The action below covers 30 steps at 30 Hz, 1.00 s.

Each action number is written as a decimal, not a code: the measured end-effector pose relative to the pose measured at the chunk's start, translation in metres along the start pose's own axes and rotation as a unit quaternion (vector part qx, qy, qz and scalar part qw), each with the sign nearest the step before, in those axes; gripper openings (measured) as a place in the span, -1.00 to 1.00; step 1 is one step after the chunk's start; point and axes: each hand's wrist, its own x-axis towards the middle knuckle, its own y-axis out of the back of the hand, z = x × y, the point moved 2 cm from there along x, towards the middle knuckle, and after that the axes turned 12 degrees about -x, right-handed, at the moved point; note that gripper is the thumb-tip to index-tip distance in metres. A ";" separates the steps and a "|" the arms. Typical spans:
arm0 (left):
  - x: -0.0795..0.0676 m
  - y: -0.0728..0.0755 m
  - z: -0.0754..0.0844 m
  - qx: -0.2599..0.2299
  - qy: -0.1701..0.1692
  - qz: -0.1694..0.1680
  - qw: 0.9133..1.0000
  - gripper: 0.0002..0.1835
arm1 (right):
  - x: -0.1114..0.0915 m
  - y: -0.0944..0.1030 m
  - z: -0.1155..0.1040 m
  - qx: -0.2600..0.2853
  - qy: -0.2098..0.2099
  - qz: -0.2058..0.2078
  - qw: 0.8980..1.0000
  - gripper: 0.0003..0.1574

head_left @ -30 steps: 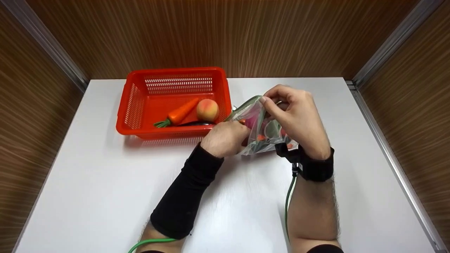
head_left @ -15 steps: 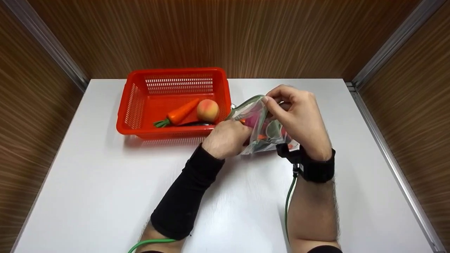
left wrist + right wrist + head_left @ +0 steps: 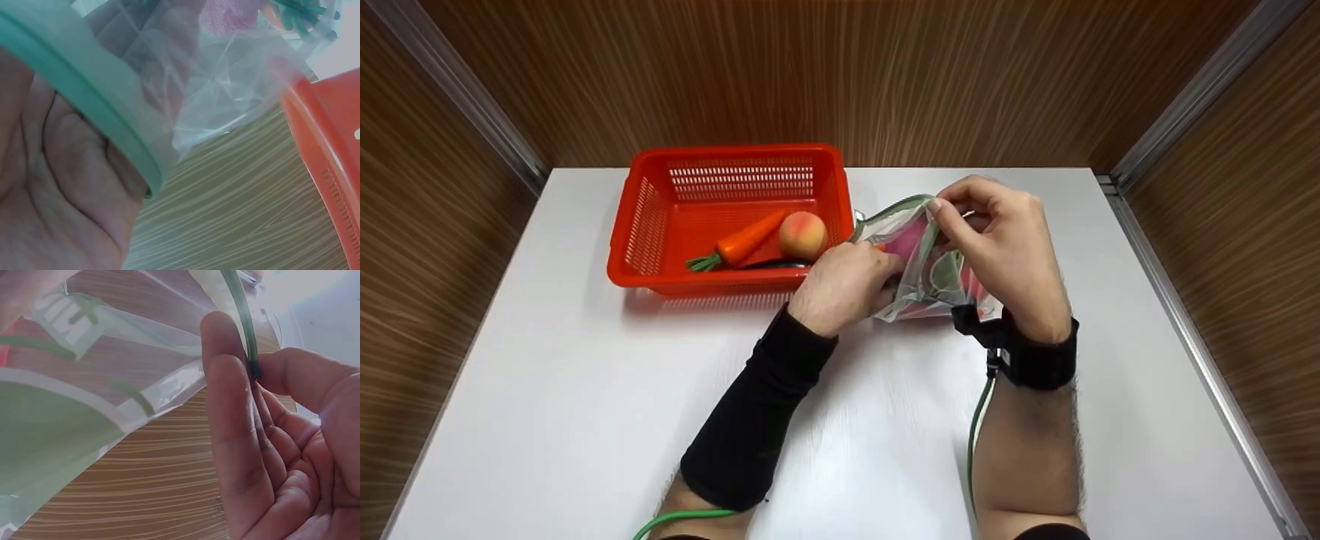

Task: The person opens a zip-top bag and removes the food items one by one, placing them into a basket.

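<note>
A clear zip bag (image 3: 911,289) with a green zip edge stands tilted to the right of the red basket (image 3: 641,277). My left hand (image 3: 847,285) reaches into its mouth. In the left wrist view the green zip strip (image 3: 95,101) crosses the palm, and fingers run into the plastic; their tips are out of sight. The right hand (image 3: 1001,247) pinches the bag's upper edge between thumb and fingers. Inside the bag a pink textured thing (image 3: 905,240) shows, with bits of green and red. Whether the left fingers hold anything is hidden.
In the basket lie an orange carrot (image 3: 750,238) with green tops, a peach (image 3: 802,235) and a dark, shiny long thing (image 3: 772,263) along the near wall. A brown wood-grain panel (image 3: 810,75) rises behind the white table (image 3: 607,420).
Both hands have shifted slightly up, the right one also a little to the right. The bag's mouth has risen with them. The basket and the things in it have not moved.
</note>
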 end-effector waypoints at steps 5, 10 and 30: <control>0.004 0.000 -0.001 -0.014 0.009 0.005 1.000 -0.95 | 0.001 0.000 0.000 0.005 -0.002 0.008 1.000 -0.85; 0.005 0.002 -0.001 -0.011 0.011 0.023 1.000 -0.94 | 0.001 0.001 0.001 0.009 -0.002 0.018 1.000 -0.86; -0.006 0.035 -0.007 0.010 -0.021 0.065 0.998 -0.81 | 0.002 0.003 0.004 0.009 -0.005 0.039 0.999 -0.84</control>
